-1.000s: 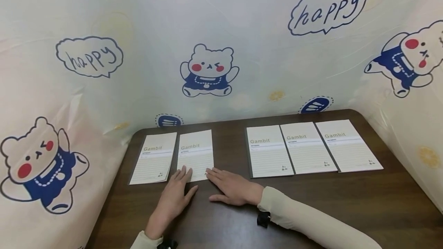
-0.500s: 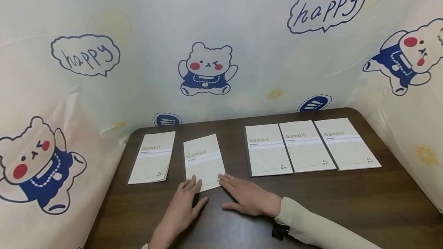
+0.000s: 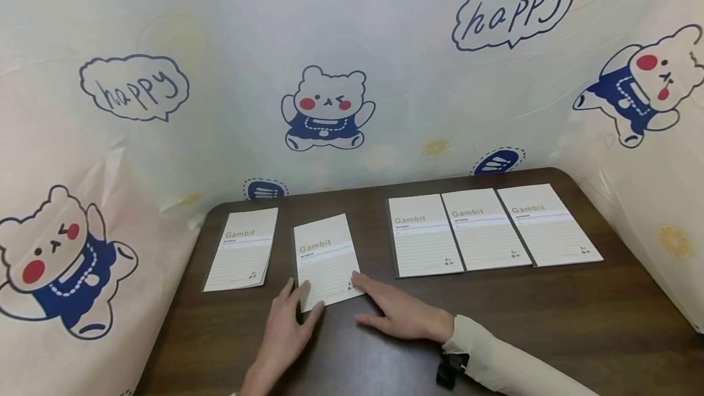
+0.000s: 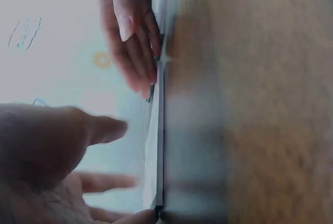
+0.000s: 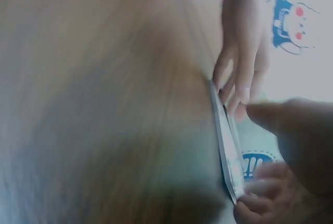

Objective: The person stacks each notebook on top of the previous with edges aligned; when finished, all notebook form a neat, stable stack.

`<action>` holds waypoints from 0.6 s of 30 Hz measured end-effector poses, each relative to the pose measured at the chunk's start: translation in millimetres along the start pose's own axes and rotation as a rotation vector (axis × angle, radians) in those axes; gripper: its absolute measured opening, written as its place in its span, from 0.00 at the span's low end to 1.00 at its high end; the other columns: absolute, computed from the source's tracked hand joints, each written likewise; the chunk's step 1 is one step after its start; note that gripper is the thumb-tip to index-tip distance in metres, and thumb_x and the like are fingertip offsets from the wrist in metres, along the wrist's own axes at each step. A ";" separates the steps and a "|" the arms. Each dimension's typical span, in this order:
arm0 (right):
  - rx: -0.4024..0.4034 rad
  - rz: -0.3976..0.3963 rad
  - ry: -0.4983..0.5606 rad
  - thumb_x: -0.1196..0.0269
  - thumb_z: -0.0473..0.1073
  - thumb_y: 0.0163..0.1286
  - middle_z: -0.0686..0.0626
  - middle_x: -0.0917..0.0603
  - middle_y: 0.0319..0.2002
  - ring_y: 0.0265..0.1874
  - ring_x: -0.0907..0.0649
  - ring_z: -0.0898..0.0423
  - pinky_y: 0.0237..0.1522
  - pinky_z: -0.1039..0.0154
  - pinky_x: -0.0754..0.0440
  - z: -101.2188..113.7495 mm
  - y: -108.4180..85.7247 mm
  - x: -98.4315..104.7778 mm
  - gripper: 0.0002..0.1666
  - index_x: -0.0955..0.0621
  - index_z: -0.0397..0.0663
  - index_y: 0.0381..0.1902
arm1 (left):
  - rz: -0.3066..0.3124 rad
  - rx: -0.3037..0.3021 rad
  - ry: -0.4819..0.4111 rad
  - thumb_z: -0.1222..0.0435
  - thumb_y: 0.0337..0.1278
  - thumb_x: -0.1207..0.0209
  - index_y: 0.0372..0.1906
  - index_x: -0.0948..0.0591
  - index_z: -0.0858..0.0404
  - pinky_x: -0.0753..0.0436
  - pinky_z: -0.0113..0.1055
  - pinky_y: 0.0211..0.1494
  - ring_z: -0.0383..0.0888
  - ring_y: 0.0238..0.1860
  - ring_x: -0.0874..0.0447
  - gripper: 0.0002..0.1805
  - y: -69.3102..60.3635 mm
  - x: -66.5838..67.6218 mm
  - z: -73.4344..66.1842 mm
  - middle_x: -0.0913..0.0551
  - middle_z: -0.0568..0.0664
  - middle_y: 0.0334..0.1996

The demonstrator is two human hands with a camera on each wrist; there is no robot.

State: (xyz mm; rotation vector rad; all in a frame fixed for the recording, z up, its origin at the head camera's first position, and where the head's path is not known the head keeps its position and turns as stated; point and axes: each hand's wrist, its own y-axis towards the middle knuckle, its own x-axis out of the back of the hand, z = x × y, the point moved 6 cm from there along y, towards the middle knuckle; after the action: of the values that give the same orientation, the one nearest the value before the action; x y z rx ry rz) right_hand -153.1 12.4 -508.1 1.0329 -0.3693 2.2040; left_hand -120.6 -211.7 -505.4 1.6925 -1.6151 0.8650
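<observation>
While the left hand (image 3: 285, 326), fingers extended and thumb apart, is touching the left side of a notebook (image 3: 329, 258) lying askew on the surface (image 3: 352, 359), the right hand (image 3: 404, 310), likewise spread, is touching its right side.

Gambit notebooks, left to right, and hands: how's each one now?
Gambit notebook one: closed
Gambit notebook two: closed, slanted
Gambit notebook three: closed, flat
Gambit notebook four: closed, flat
Gambit notebook five: closed, flat
Left hand: fingers extended, touching Gambit notebook two
Right hand: fingers extended, touching Gambit notebook two
</observation>
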 end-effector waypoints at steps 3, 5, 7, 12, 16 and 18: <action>-0.048 -0.101 0.202 0.40 0.53 0.80 0.36 0.35 0.79 0.79 0.32 0.43 0.76 0.46 0.28 -1.5 1.9 5.9 0.44 0.40 0.34 0.80 | -0.051 0.070 -0.103 0.53 0.69 0.34 0.74 0.28 0.69 0.21 0.62 0.69 0.72 0.72 0.29 0.36 2.3 6.3 7.5 0.31 0.73 0.74; -0.099 -0.154 0.371 0.38 0.47 0.79 0.31 0.32 0.76 0.76 0.29 0.39 0.74 0.45 0.25 -2.8 3.2 8.3 0.41 0.39 0.30 0.79 | -0.055 0.113 -0.180 0.53 0.71 0.35 0.76 0.30 0.68 0.17 0.55 0.66 0.68 0.71 0.25 0.37 3.7 9.0 12.1 0.28 0.71 0.73; -0.174 -0.184 0.526 0.38 0.42 0.78 0.29 0.30 0.75 0.73 0.26 0.36 0.71 0.45 0.23 -4.7 4.4 8.4 0.40 0.38 0.28 0.78 | -0.040 0.161 -0.265 0.53 0.72 0.36 0.77 0.32 0.66 0.16 0.50 0.66 0.65 0.70 0.22 0.38 4.1 10.1 16.1 0.28 0.69 0.73; -0.375 -0.212 0.873 0.40 0.40 0.77 0.28 0.30 0.75 0.74 0.26 0.35 0.71 0.46 0.22 -9.4 7.1 4.4 0.39 0.40 0.26 0.78 | 0.009 0.279 -0.486 0.52 0.76 0.41 0.80 0.37 0.66 0.21 0.55 0.72 0.64 0.74 0.28 0.38 3.3 11.4 23.6 0.31 0.68 0.76; -0.456 -0.234 1.106 0.44 0.35 0.78 0.25 0.33 0.75 0.75 0.28 0.35 0.72 0.44 0.24 -12.4 8.9 2.6 0.39 0.45 0.23 0.78 | 0.023 0.343 -0.677 0.57 0.79 0.44 0.80 0.40 0.70 0.26 0.53 0.77 0.65 0.77 0.33 0.37 5.0 12.7 29.2 0.33 0.70 0.76; -0.474 -0.247 1.155 0.45 0.34 0.78 0.24 0.33 0.74 0.73 0.26 0.35 0.71 0.43 0.22 -15.0 9.2 1.9 0.38 0.45 0.22 0.78 | 0.030 0.364 -0.734 0.60 0.79 0.45 0.80 0.41 0.72 0.23 0.43 0.75 0.63 0.78 0.33 0.36 5.4 12.9 31.5 0.34 0.71 0.76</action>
State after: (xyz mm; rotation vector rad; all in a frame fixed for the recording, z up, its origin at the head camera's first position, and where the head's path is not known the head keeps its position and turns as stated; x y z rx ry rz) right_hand -168.7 14.0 -516.0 -0.4643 -0.1797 1.9642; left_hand -124.6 -245.0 -513.2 2.4428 -2.0325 0.5998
